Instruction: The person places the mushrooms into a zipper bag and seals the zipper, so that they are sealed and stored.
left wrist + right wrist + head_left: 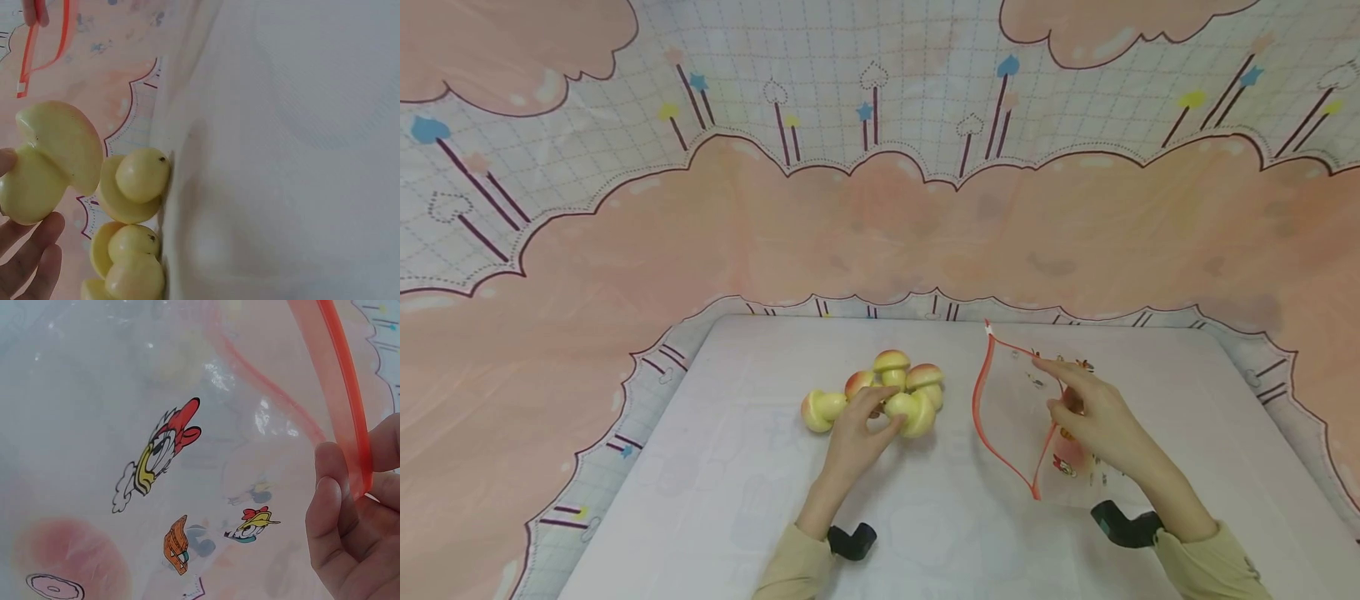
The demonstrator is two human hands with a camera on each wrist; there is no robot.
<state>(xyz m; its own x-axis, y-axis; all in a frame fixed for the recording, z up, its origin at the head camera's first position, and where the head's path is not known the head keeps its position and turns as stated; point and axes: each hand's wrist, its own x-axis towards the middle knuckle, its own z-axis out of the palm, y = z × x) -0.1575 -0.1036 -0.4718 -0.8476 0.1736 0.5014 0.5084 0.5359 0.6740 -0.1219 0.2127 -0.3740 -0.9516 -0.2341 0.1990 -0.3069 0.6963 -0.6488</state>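
Observation:
Several toy mushrooms (891, 375) with yellow stems and peach caps lie bunched on the white table (745, 467). My left hand (880, 417) grips one mushroom (50, 169) at the near side of the bunch, fingers (31, 250) curled under its stem. Two others (134, 181) lie just beside it. To the right, my right hand (1060, 392) pinches the orange zip rim (340, 394) of a clear bag (1007, 408) printed with cartoon ducks (156, 456), and the mouth gapes toward the mushrooms. A pinkish shape (69, 562) shows through the bag; I cannot tell what it is.
A pink and white patterned cloth (880, 233) hangs behind and around the table. Black wrist straps (850, 542) sit on both forearms. Bare white tabletop lies in front of the hands and at the far left.

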